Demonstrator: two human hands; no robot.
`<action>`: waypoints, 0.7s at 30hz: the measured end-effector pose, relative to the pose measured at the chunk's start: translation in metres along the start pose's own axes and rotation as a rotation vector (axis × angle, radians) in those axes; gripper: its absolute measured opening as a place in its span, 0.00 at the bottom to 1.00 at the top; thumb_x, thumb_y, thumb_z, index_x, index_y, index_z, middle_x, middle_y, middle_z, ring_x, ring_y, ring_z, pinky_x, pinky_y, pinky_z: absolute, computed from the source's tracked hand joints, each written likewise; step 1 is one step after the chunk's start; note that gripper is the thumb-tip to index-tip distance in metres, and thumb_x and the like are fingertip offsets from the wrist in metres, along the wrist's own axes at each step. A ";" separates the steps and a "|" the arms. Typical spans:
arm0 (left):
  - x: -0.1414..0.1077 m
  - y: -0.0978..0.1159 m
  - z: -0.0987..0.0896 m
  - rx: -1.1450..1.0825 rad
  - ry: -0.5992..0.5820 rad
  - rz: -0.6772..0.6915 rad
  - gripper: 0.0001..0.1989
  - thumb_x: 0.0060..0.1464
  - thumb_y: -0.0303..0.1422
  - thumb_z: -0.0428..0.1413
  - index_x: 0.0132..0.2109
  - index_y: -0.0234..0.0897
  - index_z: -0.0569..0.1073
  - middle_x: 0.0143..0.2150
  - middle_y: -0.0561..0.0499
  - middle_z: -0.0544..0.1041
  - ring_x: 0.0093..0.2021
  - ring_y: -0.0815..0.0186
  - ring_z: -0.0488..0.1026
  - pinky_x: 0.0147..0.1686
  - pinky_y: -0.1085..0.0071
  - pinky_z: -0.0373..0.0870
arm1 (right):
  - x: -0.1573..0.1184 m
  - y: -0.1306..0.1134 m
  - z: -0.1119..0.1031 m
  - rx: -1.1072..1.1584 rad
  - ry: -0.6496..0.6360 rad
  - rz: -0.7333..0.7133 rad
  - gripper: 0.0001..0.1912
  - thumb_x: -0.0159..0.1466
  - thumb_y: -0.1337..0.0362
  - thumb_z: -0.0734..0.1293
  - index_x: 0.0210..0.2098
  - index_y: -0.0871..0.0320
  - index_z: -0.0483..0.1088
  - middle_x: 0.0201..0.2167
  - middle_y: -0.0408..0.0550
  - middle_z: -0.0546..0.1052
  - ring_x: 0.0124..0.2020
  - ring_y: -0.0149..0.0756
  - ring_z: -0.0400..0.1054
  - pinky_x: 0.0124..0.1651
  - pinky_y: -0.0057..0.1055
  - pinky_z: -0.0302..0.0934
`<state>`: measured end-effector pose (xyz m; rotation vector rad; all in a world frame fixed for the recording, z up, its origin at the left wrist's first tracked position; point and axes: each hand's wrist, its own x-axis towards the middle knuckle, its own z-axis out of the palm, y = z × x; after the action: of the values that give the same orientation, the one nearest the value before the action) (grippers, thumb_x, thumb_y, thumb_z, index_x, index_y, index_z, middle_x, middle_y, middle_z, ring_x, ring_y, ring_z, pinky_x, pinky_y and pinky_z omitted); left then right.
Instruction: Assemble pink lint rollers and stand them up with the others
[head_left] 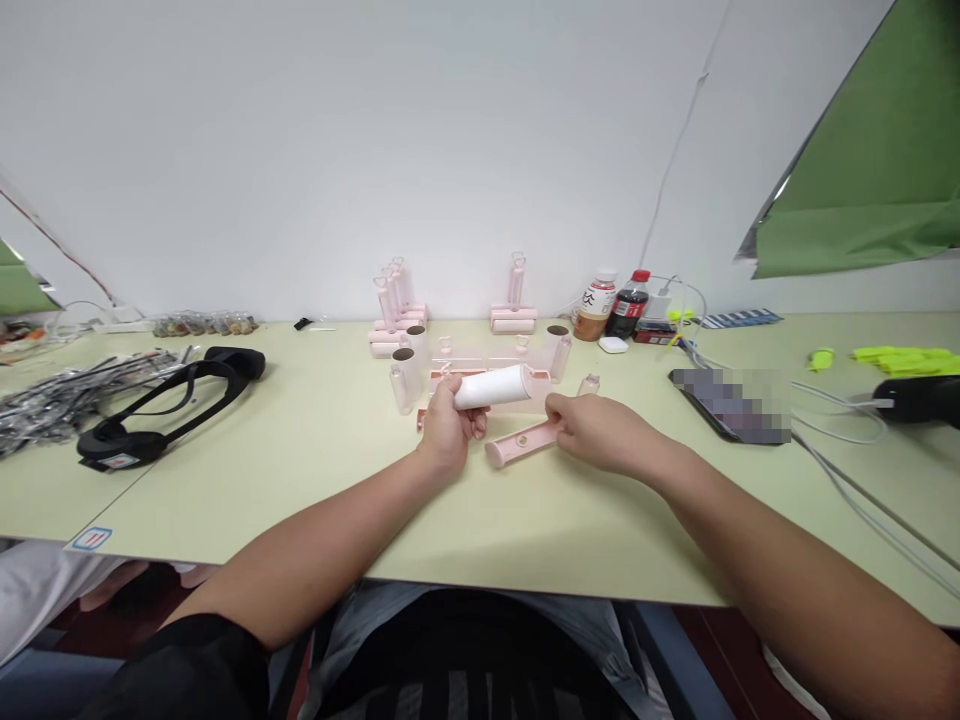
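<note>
My left hand [448, 428] is closed around a white roll [492, 388], which is tilted slightly up to the right over the table. Below and to the right of the roll, my right hand [589, 428] grips the far end of a long pink shell [523, 442] with a small round mark on its inner face. Behind the roll lie more pink parts, partly hidden by it. Upright white rolls [403, 372] and small clear pink pieces [561, 358] stand on both sides. Near the wall are pink roller sets [513, 318] with upright handles.
On the left lie a black headset [172, 410] and a pile of silvery packets [82, 400]. At the back right stand two bottles [628, 305] by a white case [613, 345]. A phone [724, 405] and white cables [847, 480] are on the right of the table [300, 530].
</note>
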<state>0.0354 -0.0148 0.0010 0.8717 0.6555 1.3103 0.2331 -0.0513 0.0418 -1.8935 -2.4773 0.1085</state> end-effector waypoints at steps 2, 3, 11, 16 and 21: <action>0.000 -0.001 0.000 0.021 -0.012 -0.002 0.19 0.54 0.44 0.48 0.42 0.32 0.69 0.18 0.54 0.69 0.13 0.70 0.61 0.13 0.74 0.54 | 0.001 0.000 0.001 0.029 0.071 -0.015 0.09 0.60 0.68 0.60 0.39 0.57 0.68 0.30 0.50 0.76 0.29 0.40 0.66 0.27 0.30 0.47; 0.000 -0.002 0.000 0.032 -0.022 -0.006 0.19 0.54 0.45 0.48 0.41 0.32 0.68 0.18 0.54 0.69 0.13 0.71 0.61 0.13 0.74 0.54 | 0.002 0.000 0.002 0.046 0.102 -0.020 0.10 0.60 0.67 0.60 0.40 0.57 0.68 0.29 0.49 0.76 0.29 0.39 0.66 0.27 0.30 0.46; -0.005 0.001 0.005 0.081 0.016 -0.043 0.18 0.56 0.46 0.48 0.36 0.34 0.68 0.17 0.54 0.69 0.12 0.71 0.60 0.13 0.74 0.53 | 0.010 0.003 0.006 0.454 0.240 -0.137 0.04 0.54 0.67 0.62 0.29 0.58 0.68 0.24 0.43 0.72 0.25 0.32 0.63 0.28 0.28 0.51; -0.004 0.000 0.003 0.068 0.024 -0.107 0.21 0.55 0.49 0.50 0.35 0.33 0.72 0.16 0.55 0.65 0.12 0.71 0.60 0.12 0.74 0.52 | 0.012 0.001 0.004 0.860 0.166 -0.062 0.08 0.56 0.62 0.64 0.32 0.59 0.71 0.21 0.41 0.70 0.18 0.29 0.61 0.22 0.27 0.54; -0.001 -0.004 0.000 0.043 0.040 -0.115 0.20 0.51 0.48 0.55 0.37 0.33 0.75 0.21 0.52 0.69 0.20 0.69 0.67 0.19 0.74 0.62 | 0.007 -0.002 0.000 1.210 0.064 -0.054 0.13 0.57 0.55 0.67 0.31 0.59 0.71 0.22 0.42 0.69 0.16 0.24 0.54 0.16 0.24 0.47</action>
<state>0.0373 -0.0156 -0.0020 0.8323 0.7571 1.2166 0.2297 -0.0446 0.0416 -1.2099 -1.6552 1.1789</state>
